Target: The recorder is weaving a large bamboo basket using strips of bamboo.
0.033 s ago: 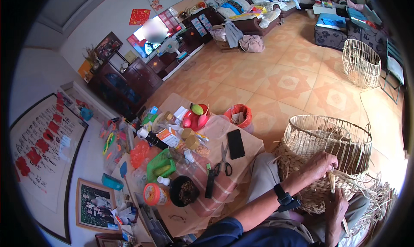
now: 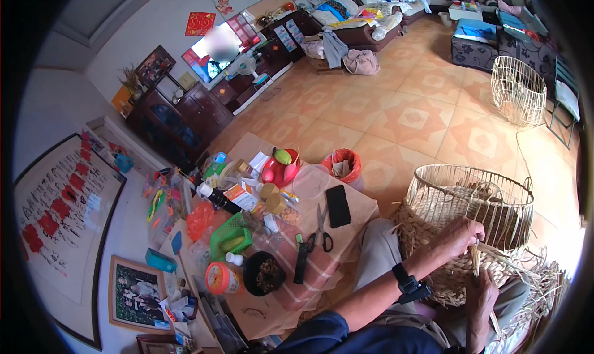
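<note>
A pale fiber strand [image 2: 475, 261] is pinched between the gathered fingertips of the left hand [image 2: 459, 236], at the open stakes of a half-woven basket [image 2: 427, 227], while the strand's lower length is clasped by the bent fingers of the right hand [image 2: 483, 295], just below; how tightly it is gripped there cannot be told. The basket is set at the person's lap, upright stakes rising above its braided wall, with loose straw [image 2: 547, 286] heaped to the right. A black watch [image 2: 409, 285] is worn on the left wrist. To the left, a brown-covered table [image 2: 359, 221] is crowded with a black phone [image 2: 338, 207], scissors [image 2: 321, 227], a dark bowl [image 2: 264, 273] and a green plastic basket [image 2: 224, 235]. A red-lined bin [image 2: 342, 167] is placed beside it. Across the patterned tile floor [image 2: 414, 116], a second, bare-framed basket [image 2: 518, 93] is seen near a dark sofa [image 2: 475, 50]; a fan [image 2: 245, 65] is stood by the far wall.
</note>
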`<state>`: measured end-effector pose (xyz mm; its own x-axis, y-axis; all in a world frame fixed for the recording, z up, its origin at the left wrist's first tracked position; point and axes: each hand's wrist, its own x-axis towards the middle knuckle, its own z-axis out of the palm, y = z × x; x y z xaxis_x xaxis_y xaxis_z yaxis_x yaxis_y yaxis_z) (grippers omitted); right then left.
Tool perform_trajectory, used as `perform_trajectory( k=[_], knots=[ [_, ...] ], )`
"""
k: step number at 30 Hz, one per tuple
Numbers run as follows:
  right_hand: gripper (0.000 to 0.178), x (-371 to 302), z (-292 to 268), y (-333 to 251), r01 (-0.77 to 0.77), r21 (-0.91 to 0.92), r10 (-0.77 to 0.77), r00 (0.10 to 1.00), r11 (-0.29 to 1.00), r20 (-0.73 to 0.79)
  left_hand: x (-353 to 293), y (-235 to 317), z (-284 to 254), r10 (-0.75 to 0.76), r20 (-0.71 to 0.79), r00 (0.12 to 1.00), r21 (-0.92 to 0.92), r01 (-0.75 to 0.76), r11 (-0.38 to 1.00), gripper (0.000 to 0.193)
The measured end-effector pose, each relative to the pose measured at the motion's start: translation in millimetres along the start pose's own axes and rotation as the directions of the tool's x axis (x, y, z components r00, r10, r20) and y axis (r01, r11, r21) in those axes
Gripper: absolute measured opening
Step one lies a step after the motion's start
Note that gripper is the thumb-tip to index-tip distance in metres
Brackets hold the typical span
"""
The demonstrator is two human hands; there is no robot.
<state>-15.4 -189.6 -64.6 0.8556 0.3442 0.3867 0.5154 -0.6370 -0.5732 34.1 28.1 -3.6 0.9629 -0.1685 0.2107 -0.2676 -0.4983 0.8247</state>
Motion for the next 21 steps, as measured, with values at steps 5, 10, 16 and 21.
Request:
perform_trajectory(
  k=[5, 10, 16, 21],
  knots=[
    [0.011, -16.0, -2.4, 2.8, -0.283, 0.281, 0.253, 0.957, 0.917, 0.139, 2.0, 0.2, 5.2, -0.007, 0.019, 1.000, -0.015, 0.007, 1.000, 0.010],
    [0.009, -29.7, -48.5, -2.6, -0.251, 0.159, 0.212, 0.950, 0.955, 0.229, 4.1, 1.2, 8.5, -0.185, 0.117, 0.976, -0.255, 0.210, 0.944, 0.019],
    [0.019, 21.4, -108.0, -52.1, -0.394, 0.274, 0.256, 0.867, 0.877, 0.428, -0.5, 16.4, -21.4, -0.240, 0.144, 0.960, -0.090, 0.254, 0.963, 0.018],
    [0.031, 44.0, -125.7, -33.9, -0.601, 0.499, 0.354, 0.787, 0.624, 0.504, 3.7, 9.9, -17.2, -0.032, 0.207, 0.978, 0.131, 0.004, 0.991, 0.022]
  ],
)
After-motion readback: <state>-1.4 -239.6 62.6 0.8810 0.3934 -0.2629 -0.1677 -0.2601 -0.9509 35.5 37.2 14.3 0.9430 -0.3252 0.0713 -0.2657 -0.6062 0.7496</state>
